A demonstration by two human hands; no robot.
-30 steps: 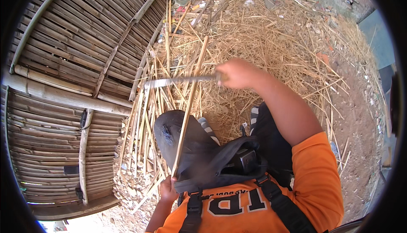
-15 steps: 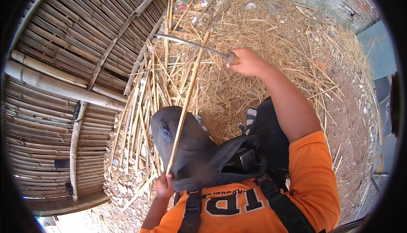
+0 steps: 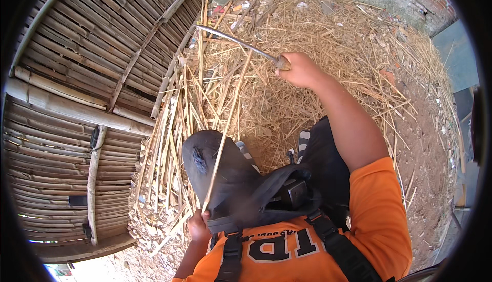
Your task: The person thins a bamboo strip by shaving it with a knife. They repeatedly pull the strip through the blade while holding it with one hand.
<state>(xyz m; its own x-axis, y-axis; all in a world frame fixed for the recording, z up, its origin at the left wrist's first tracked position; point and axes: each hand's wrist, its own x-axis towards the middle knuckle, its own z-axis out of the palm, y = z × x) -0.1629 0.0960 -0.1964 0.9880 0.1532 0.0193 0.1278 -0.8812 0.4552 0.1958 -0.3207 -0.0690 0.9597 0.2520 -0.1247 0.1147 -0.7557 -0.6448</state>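
Note:
My right hand (image 3: 300,69) is stretched out ahead and grips the handle of a long curved blade (image 3: 233,39), whose tip points left toward the bamboo wall. The blade crosses the far end of a thin bamboo strip (image 3: 225,128). My left hand (image 3: 197,226) holds the near end of that strip low by my body. The strip runs over a dark pad (image 3: 215,172) that lies across my left knee.
A woven bamboo wall (image 3: 87,92) with round poles fills the left side. Several loose bamboo strips (image 3: 171,128) lie along its foot. Shavings and straw (image 3: 328,31) cover the ground ahead. A brick wall (image 3: 435,2) stands at the far right.
My right hand has swung the blade forward and to the right, from near the strip's middle out to its far end. The left hand keeps its hold on the strip.

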